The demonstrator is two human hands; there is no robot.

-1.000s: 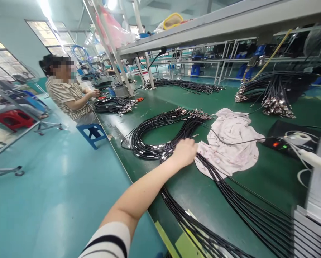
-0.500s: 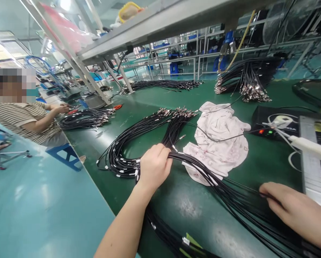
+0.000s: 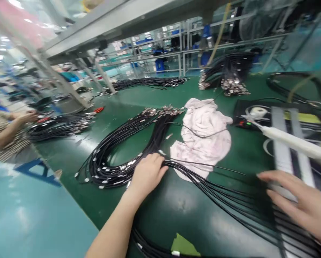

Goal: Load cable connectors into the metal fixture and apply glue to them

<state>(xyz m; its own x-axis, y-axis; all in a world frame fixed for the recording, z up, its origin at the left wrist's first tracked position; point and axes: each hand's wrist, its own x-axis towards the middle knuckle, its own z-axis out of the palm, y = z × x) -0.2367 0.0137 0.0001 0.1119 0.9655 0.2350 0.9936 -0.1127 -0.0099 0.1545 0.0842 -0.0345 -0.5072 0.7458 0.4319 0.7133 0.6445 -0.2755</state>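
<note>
A long bundle of black cables [image 3: 114, 157] with metal connectors loops across the green bench [image 3: 187, 211] and runs off to the lower right. My left hand [image 3: 147, 175] lies on the bundle where the loop meets the straight run, fingers curled over the strands. Farther right, my right hand [image 3: 301, 204] is spread flat with fingers apart over the same cables, beside a grey ridged fixture [image 3: 285, 143]. A crumpled pale pink cloth [image 3: 203, 138] sits just behind the cables.
A white pen-like tool [image 3: 292, 142] on a cord crosses the fixture; a black box with lit indicators [image 3: 245, 120] stands behind. More cable bundles [image 3: 58, 125] [image 3: 225, 73] lie on the bench. A co-worker in a striped top [image 3: 3, 134] sits at the left, by a blue stool [image 3: 39, 168].
The view has swung right and blurred. My right hand came into view, then opened and lifted with fingers spread. My left hand stayed on the cable bundle.
</note>
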